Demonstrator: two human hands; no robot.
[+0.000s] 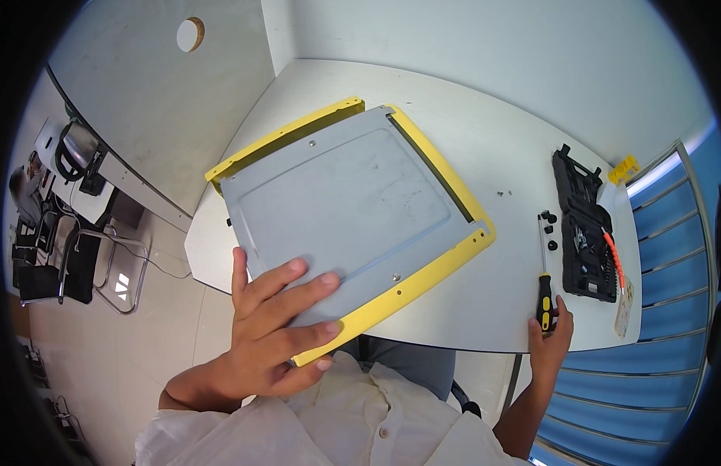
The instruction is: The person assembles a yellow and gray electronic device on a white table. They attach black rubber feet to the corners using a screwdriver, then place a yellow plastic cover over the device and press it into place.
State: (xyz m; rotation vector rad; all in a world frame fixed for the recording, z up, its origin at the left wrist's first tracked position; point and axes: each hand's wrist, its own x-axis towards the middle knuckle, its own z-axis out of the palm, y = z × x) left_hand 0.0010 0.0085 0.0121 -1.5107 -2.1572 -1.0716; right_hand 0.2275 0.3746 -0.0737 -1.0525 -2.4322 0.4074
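A grey metal panel with a yellow frame (353, 194) lies tilted on the table in front of me. One yellow side rail (298, 133) stands slightly away from the panel at the far left. Two silver screws show on the panel's face. My left hand (279, 334) rests spread over the near left corner, fingers on the grey sheet and the yellow edge. At the table's front right, my right hand (552, 342) has its thumb and fingers around the handle end of a black and yellow screwdriver (545, 299). The screwdriver's shaft points away from me.
Several small black round pieces (552, 245) lie beside the screwdriver shaft. An opened black tool case (590, 248) sits at the right, with an orange flexible shaft (612, 252) on it. Small screws (504, 193) lie right of the panel. A metal rail (679, 272) runs past the table's right edge.
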